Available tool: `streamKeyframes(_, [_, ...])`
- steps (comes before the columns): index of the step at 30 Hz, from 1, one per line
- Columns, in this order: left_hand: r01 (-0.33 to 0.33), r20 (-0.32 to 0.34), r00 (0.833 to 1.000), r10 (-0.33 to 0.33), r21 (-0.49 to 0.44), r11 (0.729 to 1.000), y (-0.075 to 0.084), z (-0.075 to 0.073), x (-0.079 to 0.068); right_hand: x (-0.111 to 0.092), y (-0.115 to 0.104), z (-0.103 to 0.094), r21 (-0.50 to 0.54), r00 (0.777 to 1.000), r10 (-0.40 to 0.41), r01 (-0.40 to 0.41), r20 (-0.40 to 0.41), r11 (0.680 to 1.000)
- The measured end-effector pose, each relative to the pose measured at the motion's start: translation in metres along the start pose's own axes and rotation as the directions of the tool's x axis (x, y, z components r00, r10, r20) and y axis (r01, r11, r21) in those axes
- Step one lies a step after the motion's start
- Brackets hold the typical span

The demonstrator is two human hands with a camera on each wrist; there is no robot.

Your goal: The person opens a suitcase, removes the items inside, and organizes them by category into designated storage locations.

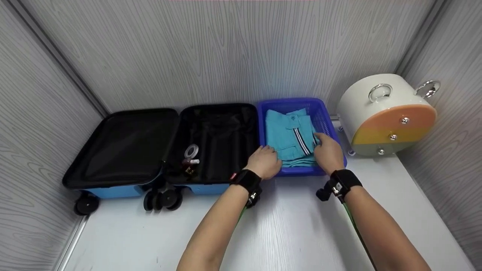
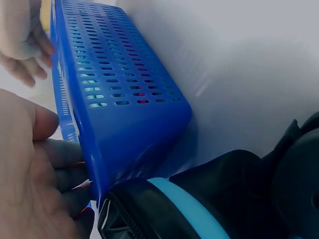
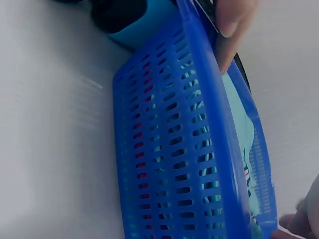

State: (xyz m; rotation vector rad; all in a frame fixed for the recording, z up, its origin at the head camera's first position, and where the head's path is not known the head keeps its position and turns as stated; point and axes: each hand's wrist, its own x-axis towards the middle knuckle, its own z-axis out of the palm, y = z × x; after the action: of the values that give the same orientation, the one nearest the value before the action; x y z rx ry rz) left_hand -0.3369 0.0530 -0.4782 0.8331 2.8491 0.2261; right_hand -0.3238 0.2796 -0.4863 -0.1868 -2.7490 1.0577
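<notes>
Folded turquoise pants [image 1: 284, 131], with a black-and-white side stripe and a button, lie on top in a blue plastic basket [image 1: 292, 170]. My left hand [image 1: 264, 162] is at the basket's front left corner. Its relaxed fingers [image 2: 65, 172] reach over the rim beside the cloth. At the right side of the pants is my right hand [image 1: 328, 153], its loosely bent fingers at the cloth's edge. More turquoise folds show below the front edge, and red shows through the basket's slots.
Left of the basket, an open blue suitcase [image 1: 226, 150] with black lining holds a white tape roll [image 1: 191, 151] and small items. Its wheels [image 1: 171, 198] jut forward. A cream rounded cabinet [image 1: 371, 99] with coloured drawers stands on the right. Walls enclose the white table [image 1: 293, 226].
</notes>
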Motion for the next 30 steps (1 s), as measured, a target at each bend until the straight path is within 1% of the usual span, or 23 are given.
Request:
streamKeyframes(2, [0.006, 0.010, 1.000, -0.006, 0.002, 1.000, -0.001, 0.001, -0.001, -0.001, -0.003, 0.003, -0.002, 0.999, -0.029, 0.030, 0.042, 1.000])
streamKeyframes(4, [0.005, 0.015, 1.000, -0.005, 0.006, 1.000, -0.001, 0.002, -0.002, -0.003, -0.005, 0.006, -0.020, 0.995, -0.036, 0.038, 0.096, 0.999])
streamKeyframes(8, [-0.028, 0.012, 1.000, 0.028, -0.010, 1.000, -0.005, 0.004, -0.006, -0.005, -0.001, 0.011, -0.086, 0.982, -0.038, 0.055, 0.186, 0.995])
streamKeyframes(10, [-0.054, 0.002, 0.999, 0.054, -0.045, 0.998, -0.008, 0.006, -0.009, -0.006, 0.002, 0.013, -0.111, 0.977, -0.043, 0.067, 0.208, 0.992])
streamKeyframes(13, [-0.083, -0.024, 0.996, 0.081, -0.109, 0.991, -0.016, 0.006, -0.014, -0.006, 0.005, 0.013, -0.110, 0.973, -0.057, 0.083, 0.225, 0.990])
streamKeyframes(15, [-0.088, -0.049, 0.995, 0.082, -0.143, 0.986, -0.023, 0.006, -0.020, -0.006, 0.006, 0.012, -0.093, 0.970, -0.058, 0.082, 0.234, 0.992])
streamKeyframes(18, [-0.081, -0.081, 0.994, 0.069, -0.164, 0.983, -0.037, 0.006, -0.030, -0.007, 0.007, 0.009, -0.072, 0.968, -0.060, 0.080, 0.244, 0.994])
streamKeyframes(22, [-0.063, -0.109, 0.993, 0.045, -0.171, 0.983, -0.063, 0.004, -0.047, -0.011, 0.009, 0.002, -0.065, 0.973, -0.073, 0.089, 0.220, 0.994])
streamKeyframes(25, [-0.050, -0.132, 0.991, 0.026, -0.180, 0.982, -0.081, 0.002, -0.061, -0.013, 0.011, -0.005, -0.068, 0.981, -0.095, 0.108, 0.168, 0.992])
streamKeyframes(28, [-0.038, -0.152, 0.988, 0.011, -0.177, 0.983, -0.097, 0.001, -0.077, -0.011, 0.011, -0.013, -0.083, 0.986, -0.152, 0.157, 0.068, 0.984])
streamKeyframes(30, [-0.030, -0.156, 0.988, 0.004, -0.164, 0.986, -0.106, 0.002, -0.087, -0.009, 0.011, -0.020, -0.114, 0.976, -0.216, 0.211, -0.027, 0.971])
